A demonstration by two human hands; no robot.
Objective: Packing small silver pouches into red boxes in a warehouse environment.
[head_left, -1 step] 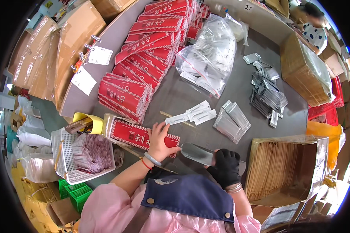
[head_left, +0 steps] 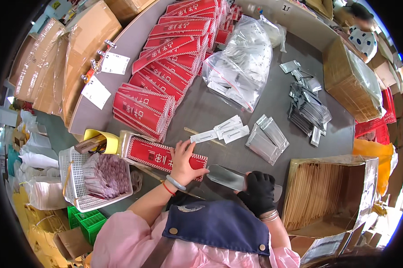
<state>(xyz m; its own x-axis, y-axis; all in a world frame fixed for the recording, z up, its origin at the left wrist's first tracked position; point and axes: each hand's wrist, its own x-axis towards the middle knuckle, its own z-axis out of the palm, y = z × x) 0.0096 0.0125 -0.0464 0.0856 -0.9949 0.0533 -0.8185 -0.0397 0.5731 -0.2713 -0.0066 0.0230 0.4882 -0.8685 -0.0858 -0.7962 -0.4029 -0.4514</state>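
My left hand (head_left: 182,161), bare with a bangle and a red string at the wrist, lies with fingers spread over a red printed paper sleeve (head_left: 150,153). That sleeve sits at the end of a clear-sided holder by the table's near edge. Curled over a flat, see-through plastic sleeve (head_left: 222,175) is my right hand (head_left: 258,191), in a black fingerless glove. The plastic sleeve's left end comes close to my left thumb; whether they touch, I cannot tell. Beyond my hands lie white slim packets (head_left: 224,130) and several clear flat packets (head_left: 268,139).
Red sleeves (head_left: 165,76) are heaped at the far left, beside a bag of white packets (head_left: 246,58). Dark packets (head_left: 306,107) lie at the right. An open carton of thin sticks (head_left: 320,196) stands near right, a white basket (head_left: 72,178) near left. A person (head_left: 362,40) is at far right.
My right hand and the clear plastic sleeve have shifted very slightly to the left. My left hand stays in place.
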